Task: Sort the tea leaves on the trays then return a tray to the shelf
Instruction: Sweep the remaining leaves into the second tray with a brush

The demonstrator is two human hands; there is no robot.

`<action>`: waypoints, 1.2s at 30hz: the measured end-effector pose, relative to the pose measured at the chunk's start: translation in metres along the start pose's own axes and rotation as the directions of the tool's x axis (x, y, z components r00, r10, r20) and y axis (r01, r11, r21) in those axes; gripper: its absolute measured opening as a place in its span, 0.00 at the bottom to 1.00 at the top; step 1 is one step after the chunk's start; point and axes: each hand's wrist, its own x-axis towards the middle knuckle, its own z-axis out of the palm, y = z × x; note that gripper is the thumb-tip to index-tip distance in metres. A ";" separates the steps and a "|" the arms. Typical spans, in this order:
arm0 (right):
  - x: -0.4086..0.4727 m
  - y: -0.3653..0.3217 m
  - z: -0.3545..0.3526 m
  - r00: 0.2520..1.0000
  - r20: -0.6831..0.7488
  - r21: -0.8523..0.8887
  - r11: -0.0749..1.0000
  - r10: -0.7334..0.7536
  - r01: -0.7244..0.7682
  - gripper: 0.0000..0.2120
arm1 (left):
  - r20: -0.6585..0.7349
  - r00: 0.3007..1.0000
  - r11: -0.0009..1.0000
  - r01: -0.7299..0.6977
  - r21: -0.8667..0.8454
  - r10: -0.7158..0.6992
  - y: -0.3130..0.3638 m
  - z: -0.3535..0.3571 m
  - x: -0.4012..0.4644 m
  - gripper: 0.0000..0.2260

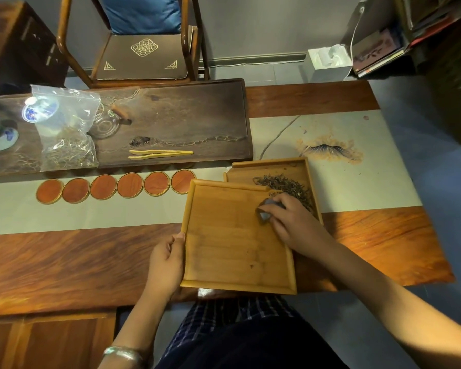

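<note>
Nearest the lens: dark checked clothing over the lap, then a silver bracelet (123, 352) on the left wrist. Above that, left hand (168, 262) curled round the left rim of the near tray (224, 251), thumb on top of the rim, fingers wrapped under, holding it raised over the table edge with its far right corner overlapping the far tray (298, 166). Near tray almost bare, only a few specks left on its floor. Right hand (290, 222) closed over a small dark brush-like tool (265, 213), fingers bunched on it, pressed to the near tray's far right corner, just beside the heap of tea leaves (285, 186) lying in the far tray.

Step in hand, by the look of it: sweeping the last leaves from the near tray across into the far one. Sorting apparently close to finished; return to the shelf not yet begun.

Next move likely calls for a light sweep toward that overlapping corner, keeping the tray tipped that way so crumbs drop inside the far rim and not onto the pale table runner (357, 182). Shelf itself not identifiable with any certainty.
</note>
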 end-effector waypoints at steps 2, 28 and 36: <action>-0.007 -0.016 -0.005 0.997 -0.001 0.044 0.996 -0.083 0.083 0.17 | -0.025 1.000 1.000 0.006 0.017 -0.005 0.000 -0.001 0.000 0.18; -0.011 0.002 0.021 0.999 -0.001 -0.047 0.998 -0.032 0.032 0.15 | -0.060 0.997 0.999 0.050 -0.021 -0.051 -0.002 -0.003 -0.005 0.15; 0.013 0.024 0.022 0.998 -0.020 -0.130 0.990 0.060 -0.062 0.14 | -0.017 0.999 0.999 0.039 0.021 -0.039 -0.006 -0.004 -0.009 0.17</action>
